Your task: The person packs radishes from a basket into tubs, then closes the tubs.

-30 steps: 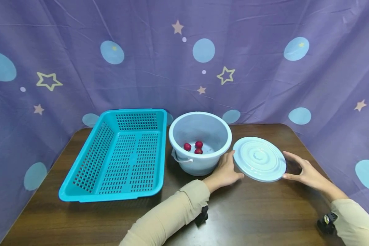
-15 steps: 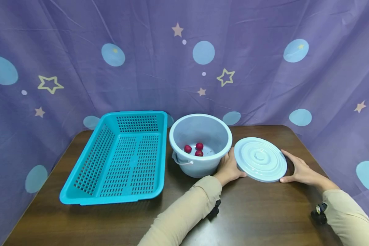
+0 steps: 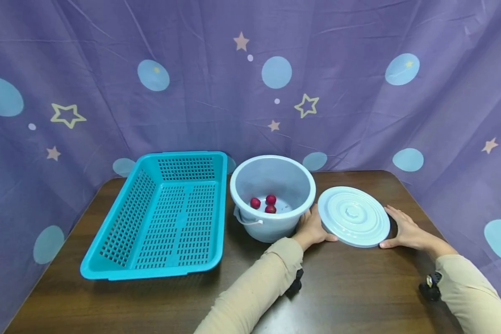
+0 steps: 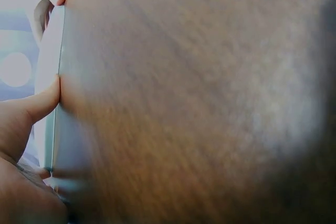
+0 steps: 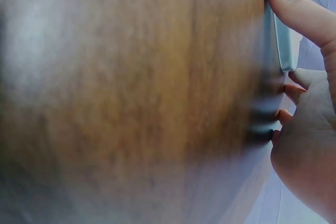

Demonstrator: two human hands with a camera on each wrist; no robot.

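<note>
A round pale-blue lid [image 3: 355, 232] with raised rings lies top up on the wooden table, right of a pale-blue bucket [image 3: 271, 229]. My left hand [image 3: 311, 227] holds the lid's left edge, in the gap beside the bucket, thumb at the near rim. On the opposite edge my right hand [image 3: 407, 234] spans the rim between thumb and fingers. In the left wrist view the left thumb [image 4: 44, 100] sits against the lid's side, close over the table. Several fingertips of my right hand reach the tabletop in the right wrist view. Three red round fruits [image 3: 270, 209] sit inside the bucket.
A large turquoise slotted basket [image 3: 177, 269] stands left of the bucket. The bucket's white wire handle [image 3: 248, 222] hangs down its front. A purple patterned curtain [image 3: 200, 93] hangs behind the dark wooden table [image 3: 338, 297].
The head view has tilted slightly up. My left forearm has shifted right and the left thumb slid along the near rim. My right thumb has moved slightly nearer and left. The lid barely moved.
</note>
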